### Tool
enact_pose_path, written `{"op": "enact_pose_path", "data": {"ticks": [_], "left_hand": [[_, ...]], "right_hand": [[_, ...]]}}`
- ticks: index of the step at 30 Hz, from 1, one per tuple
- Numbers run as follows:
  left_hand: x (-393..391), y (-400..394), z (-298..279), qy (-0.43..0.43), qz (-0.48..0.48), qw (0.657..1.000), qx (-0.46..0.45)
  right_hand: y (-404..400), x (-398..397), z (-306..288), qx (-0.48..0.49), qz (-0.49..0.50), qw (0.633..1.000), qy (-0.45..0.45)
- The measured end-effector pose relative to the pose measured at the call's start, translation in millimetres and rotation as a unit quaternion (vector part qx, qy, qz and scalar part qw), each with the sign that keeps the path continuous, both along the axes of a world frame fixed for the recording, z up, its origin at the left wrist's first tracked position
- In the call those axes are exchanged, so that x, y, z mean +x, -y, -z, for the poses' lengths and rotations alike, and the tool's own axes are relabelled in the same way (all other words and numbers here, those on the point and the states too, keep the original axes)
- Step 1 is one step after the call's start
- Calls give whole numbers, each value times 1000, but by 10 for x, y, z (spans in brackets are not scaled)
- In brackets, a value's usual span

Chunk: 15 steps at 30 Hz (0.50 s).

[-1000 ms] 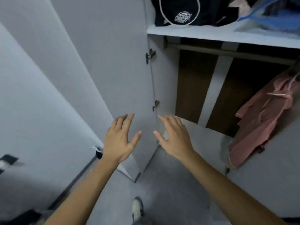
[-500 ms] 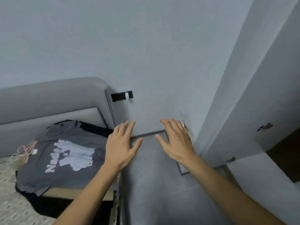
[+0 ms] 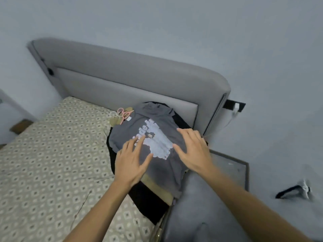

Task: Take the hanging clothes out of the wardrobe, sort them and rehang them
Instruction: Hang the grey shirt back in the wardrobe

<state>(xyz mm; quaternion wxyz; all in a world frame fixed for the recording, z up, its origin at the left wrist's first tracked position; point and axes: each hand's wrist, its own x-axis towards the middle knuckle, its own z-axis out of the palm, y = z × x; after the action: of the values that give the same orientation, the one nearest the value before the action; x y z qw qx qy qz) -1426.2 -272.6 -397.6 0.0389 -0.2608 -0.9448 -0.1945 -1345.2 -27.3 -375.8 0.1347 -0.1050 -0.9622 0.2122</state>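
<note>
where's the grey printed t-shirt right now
In the head view the grey printed t-shirt lies on top of a pile of dark clothes at the head of the bed, by the grey headboard, beneath both open hands.

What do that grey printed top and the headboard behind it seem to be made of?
The grey printed top looks like soft matte knit, probably cotton: it drapes and creases, and its pale lettering looks printed on. The headboard seems padded and covered in smooth grey fabric or faux leather, with rounded edges and a stitched panel; which one, I cannot tell.
</note>
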Motion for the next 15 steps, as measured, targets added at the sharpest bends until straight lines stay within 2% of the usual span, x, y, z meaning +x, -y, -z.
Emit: {"op": "enact_pose_path", "data": {"ticks": [7, 15], "left_hand": [[-782, 238, 387, 45, -108, 993, -24], [-2114, -146, 1084, 113, -238, 964, -49]], "right_hand": [[-60, -1382, 386, 6, -119, 993, 21], [-573, -3493, 1135, 11, -219, 972, 82]]}}
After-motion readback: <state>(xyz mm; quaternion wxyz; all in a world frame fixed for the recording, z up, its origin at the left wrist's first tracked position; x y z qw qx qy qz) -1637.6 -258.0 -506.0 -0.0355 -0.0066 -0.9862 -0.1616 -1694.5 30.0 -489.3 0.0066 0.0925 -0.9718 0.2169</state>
